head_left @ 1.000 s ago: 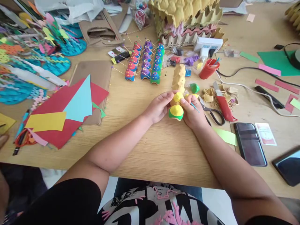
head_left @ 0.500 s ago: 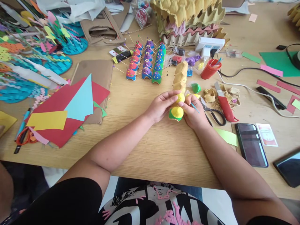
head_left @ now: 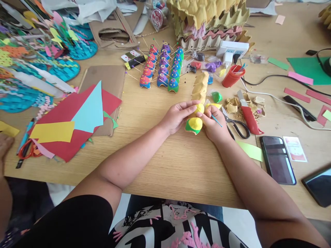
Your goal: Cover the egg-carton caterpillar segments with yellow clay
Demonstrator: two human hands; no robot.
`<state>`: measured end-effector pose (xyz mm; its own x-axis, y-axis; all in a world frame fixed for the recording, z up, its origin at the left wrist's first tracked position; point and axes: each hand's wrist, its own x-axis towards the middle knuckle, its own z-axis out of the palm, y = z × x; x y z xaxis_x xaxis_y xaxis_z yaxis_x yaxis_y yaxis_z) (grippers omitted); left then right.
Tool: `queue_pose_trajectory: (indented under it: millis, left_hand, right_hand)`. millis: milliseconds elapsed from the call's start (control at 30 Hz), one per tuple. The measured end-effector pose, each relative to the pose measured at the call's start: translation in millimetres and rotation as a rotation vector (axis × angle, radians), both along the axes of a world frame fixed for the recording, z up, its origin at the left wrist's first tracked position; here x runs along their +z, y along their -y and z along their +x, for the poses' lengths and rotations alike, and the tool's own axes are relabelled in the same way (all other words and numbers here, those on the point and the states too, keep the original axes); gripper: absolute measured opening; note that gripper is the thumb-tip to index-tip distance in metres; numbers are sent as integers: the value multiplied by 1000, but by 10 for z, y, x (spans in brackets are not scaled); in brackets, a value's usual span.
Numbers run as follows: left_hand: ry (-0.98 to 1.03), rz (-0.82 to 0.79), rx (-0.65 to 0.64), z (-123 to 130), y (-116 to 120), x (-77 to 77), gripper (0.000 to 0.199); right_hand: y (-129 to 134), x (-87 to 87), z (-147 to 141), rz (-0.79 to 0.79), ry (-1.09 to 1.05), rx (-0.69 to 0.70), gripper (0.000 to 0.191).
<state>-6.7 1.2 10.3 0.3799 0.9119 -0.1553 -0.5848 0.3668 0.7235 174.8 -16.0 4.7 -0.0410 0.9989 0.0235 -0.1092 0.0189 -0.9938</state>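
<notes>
A strip of egg carton [head_left: 200,90] points away from me, its far bumps bare. Yellow clay with a green lower edge covers the nearest bump [head_left: 194,124], and yellow clay [head_left: 199,108] also lies on the bump behind it. My left hand [head_left: 179,117] grips the strip's left side, fingertips at the yellow clay. My right hand [head_left: 216,124] is closed around a thin blue stick [head_left: 216,120] while its thumb presses against the yellow clay. Behind the right fingers lies more yellow clay [head_left: 213,105], partly hidden. A green clay lump [head_left: 216,96] sits beyond.
Painted caterpillars [head_left: 162,80] stand in three rows. Scissors [head_left: 239,127], a red-handled knife [head_left: 249,117], a red cup [head_left: 232,76] and a phone [head_left: 278,160] lie rightward. Coloured paper [head_left: 58,144] and another person's hand [head_left: 5,144] are leftward; egg trays [head_left: 207,20] are stacked behind.
The strip's far end has tilted slightly right and toward me. My hands stay almost in place at the second bump. Another person's hand has come in at the left edge, at the yellow paper.
</notes>
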Motion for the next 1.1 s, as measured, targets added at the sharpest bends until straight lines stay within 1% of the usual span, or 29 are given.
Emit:
queue_pose_trajectory:
  millis: [67,167,267,467,667,800,967,1100]
  left_hand:
    - [18,-3,-2,1,3,10,49]
    - [12,-13,8,8,7,21,42]
    - [11,-25,7,14,8,30,35]
    - [-15,-63,40,11,3,33,27]
    - [-63,-60,38,14,14,21,31]
    - [-42,-55,35,22,24,37,31]
    - [-45,-51,31,29,29,67,32]
    - [-52,-55,43,38,32,73,30]
  right_hand:
    - [-9,-29,5,-17,-46,19,91]
    - [-17,-52,0,-28,-101,28,94]
    - [-14,-32,0,-28,-122,29,94]
    - [6,-1,16,-46,-210,119,88]
    - [3,-46,-8,-17,-196,51,90]
    - [8,-55,-15,14,-184,10,88]
    - [15,-63,-16,35,-167,-8,89]
    - [19,-51,-15,15,-163,-1,89]
